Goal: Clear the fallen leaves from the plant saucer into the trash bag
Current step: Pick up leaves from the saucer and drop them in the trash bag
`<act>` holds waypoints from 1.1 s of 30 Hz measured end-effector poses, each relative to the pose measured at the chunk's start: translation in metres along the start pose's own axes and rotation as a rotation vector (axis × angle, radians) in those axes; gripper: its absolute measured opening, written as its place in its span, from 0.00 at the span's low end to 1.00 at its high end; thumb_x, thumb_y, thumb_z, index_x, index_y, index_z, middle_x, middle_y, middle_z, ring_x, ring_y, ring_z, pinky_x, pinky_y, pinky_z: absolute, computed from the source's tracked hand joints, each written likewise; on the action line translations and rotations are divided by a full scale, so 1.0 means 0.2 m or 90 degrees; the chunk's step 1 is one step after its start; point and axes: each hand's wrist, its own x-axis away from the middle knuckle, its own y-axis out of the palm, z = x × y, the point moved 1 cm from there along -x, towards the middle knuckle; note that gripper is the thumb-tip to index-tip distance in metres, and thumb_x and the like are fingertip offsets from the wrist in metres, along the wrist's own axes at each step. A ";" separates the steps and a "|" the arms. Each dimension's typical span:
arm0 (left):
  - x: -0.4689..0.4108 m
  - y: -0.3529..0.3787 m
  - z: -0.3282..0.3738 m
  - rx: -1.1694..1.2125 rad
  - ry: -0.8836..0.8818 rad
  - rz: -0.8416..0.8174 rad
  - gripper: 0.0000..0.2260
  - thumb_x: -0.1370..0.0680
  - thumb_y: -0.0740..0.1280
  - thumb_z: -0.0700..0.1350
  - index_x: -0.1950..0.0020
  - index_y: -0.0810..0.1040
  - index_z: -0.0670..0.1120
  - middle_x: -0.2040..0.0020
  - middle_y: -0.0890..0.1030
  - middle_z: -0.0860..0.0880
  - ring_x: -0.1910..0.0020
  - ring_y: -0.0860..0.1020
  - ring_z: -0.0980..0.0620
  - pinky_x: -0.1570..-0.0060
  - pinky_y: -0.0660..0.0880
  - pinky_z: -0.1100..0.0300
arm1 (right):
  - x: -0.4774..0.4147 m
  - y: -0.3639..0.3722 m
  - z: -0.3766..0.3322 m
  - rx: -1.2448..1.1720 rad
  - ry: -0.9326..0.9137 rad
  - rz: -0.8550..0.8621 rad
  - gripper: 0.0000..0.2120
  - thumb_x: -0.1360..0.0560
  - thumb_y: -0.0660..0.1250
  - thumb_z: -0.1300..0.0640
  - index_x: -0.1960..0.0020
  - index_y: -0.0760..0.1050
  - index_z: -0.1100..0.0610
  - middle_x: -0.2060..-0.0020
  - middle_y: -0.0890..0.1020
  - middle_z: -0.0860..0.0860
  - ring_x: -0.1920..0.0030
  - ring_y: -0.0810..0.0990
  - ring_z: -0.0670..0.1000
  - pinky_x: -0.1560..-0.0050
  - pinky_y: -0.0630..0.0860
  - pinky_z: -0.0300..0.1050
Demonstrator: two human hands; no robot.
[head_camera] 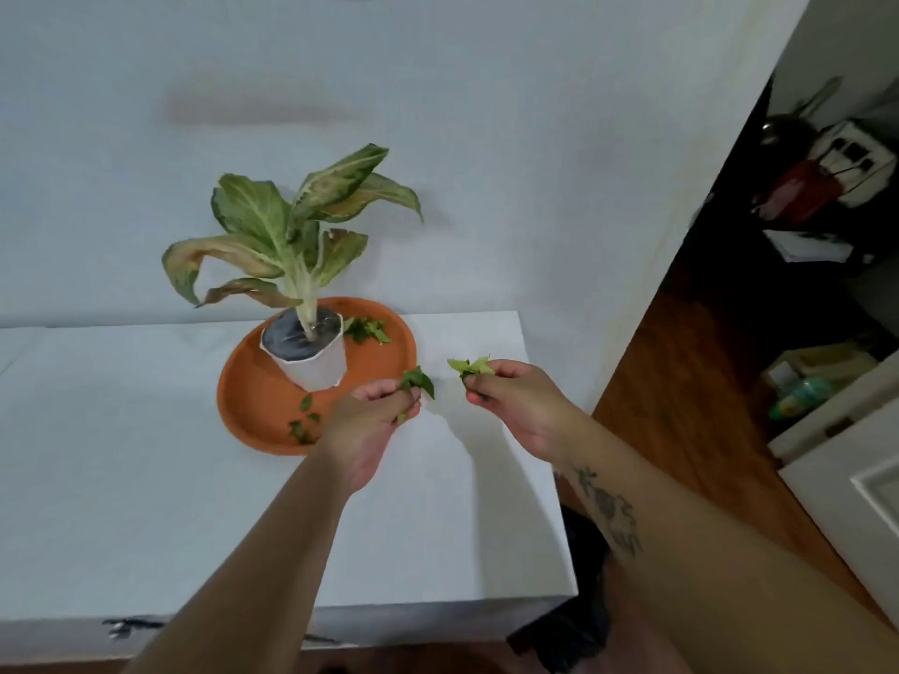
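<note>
An orange saucer (pixel 389 362) lies on the white table (pixel 121 454) with a white pot (pixel 311 364) and its leafy plant (pixel 292 226) standing in it. Loose green leaves lie in the saucer behind the pot (pixel 365 329) and at its front (pixel 304 423). My left hand (pixel 369 420) hovers over the saucer's right rim, pinching a dark green leaf (pixel 417 380). My right hand (pixel 515 401) is just right of it above the table, holding pale green leaves (pixel 469 367). A black trash bag (pixel 579 625) hangs below the table's right front corner, partly hidden by my right arm.
A white wall rises behind the table. The table's right edge (pixel 545 454) drops to a wooden floor (pixel 681 381). Farther right stand white furniture (pixel 851 454) and clutter, including a red object (pixel 798 192) in a dark area.
</note>
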 end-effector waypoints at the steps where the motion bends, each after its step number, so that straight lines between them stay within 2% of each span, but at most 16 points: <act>1: 0.02 0.11 -0.04 -0.001 -0.005 -0.007 0.03 0.24 0.69 0.33 0.55 0.82 0.38 0.58 0.82 0.45 0.58 0.79 0.52 0.52 0.76 0.62 | 0.02 -0.12 -0.03 -0.004 0.001 0.015 0.04 0.28 0.69 0.70 0.53 0.79 0.67 0.61 0.80 0.54 0.61 0.80 0.49 0.56 0.81 0.36; 5: 0.07 0.46 -0.15 -0.009 -0.039 -0.025 0.03 0.25 0.70 0.34 0.53 0.83 0.38 0.55 0.83 0.42 0.55 0.80 0.49 0.48 0.76 0.59 | 0.12 -0.53 -0.10 -0.025 0.014 0.084 0.06 0.28 0.70 0.71 0.51 0.79 0.67 0.57 0.81 0.57 0.59 0.80 0.50 0.57 0.81 0.36; 8: 0.09 0.70 -0.19 -0.021 -0.044 -0.046 0.05 0.25 0.70 0.34 0.50 0.83 0.36 0.53 0.83 0.42 0.53 0.81 0.49 0.47 0.76 0.60 | 0.18 -0.77 -0.14 -0.046 0.013 0.117 0.04 0.28 0.68 0.73 0.53 0.78 0.68 0.59 0.79 0.57 0.59 0.79 0.50 0.57 0.82 0.36; 11: 0.09 0.87 -0.24 -0.011 -0.047 -0.064 0.06 0.24 0.70 0.34 0.48 0.82 0.35 0.51 0.84 0.42 0.52 0.81 0.50 0.48 0.77 0.61 | 0.22 -0.93 -0.16 -0.065 0.018 0.134 0.04 0.27 0.67 0.73 0.53 0.77 0.68 0.59 0.79 0.56 0.60 0.79 0.49 0.58 0.81 0.36; 15: 0.11 1.04 -0.32 -0.006 -0.070 -0.067 0.08 0.24 0.70 0.34 0.46 0.82 0.35 0.54 0.84 0.44 0.55 0.81 0.52 0.51 0.79 0.64 | 0.25 -1.06 -0.14 -0.076 0.040 0.154 0.08 0.27 0.67 0.72 0.48 0.77 0.71 0.60 0.79 0.56 0.61 0.79 0.49 0.60 0.81 0.35; 18: 0.12 1.13 -0.40 0.009 -0.084 -0.067 0.05 0.24 0.70 0.33 0.49 0.82 0.36 0.58 0.84 0.45 0.58 0.81 0.53 0.54 0.79 0.65 | 0.25 -1.13 -0.10 -0.089 0.053 0.161 0.04 0.27 0.67 0.72 0.54 0.77 0.67 0.60 0.80 0.57 0.61 0.80 0.49 0.62 0.81 0.34; 26: 0.07 1.25 -0.64 0.009 -0.128 -0.045 0.04 0.25 0.70 0.33 0.55 0.83 0.39 0.62 0.82 0.45 0.63 0.79 0.54 0.59 0.78 0.66 | 0.19 -1.31 0.07 -0.087 0.095 0.205 0.04 0.26 0.67 0.72 0.55 0.77 0.66 0.60 0.80 0.56 0.62 0.79 0.48 0.61 0.80 0.34; 33: -0.02 1.28 -0.88 0.077 -0.196 0.044 0.04 0.25 0.70 0.32 0.55 0.81 0.39 0.63 0.84 0.47 0.63 0.82 0.55 0.59 0.78 0.66 | 0.12 -1.39 0.28 -0.106 0.136 0.239 0.05 0.26 0.66 0.73 0.57 0.76 0.65 0.64 0.79 0.55 0.72 0.80 0.43 0.67 0.78 0.30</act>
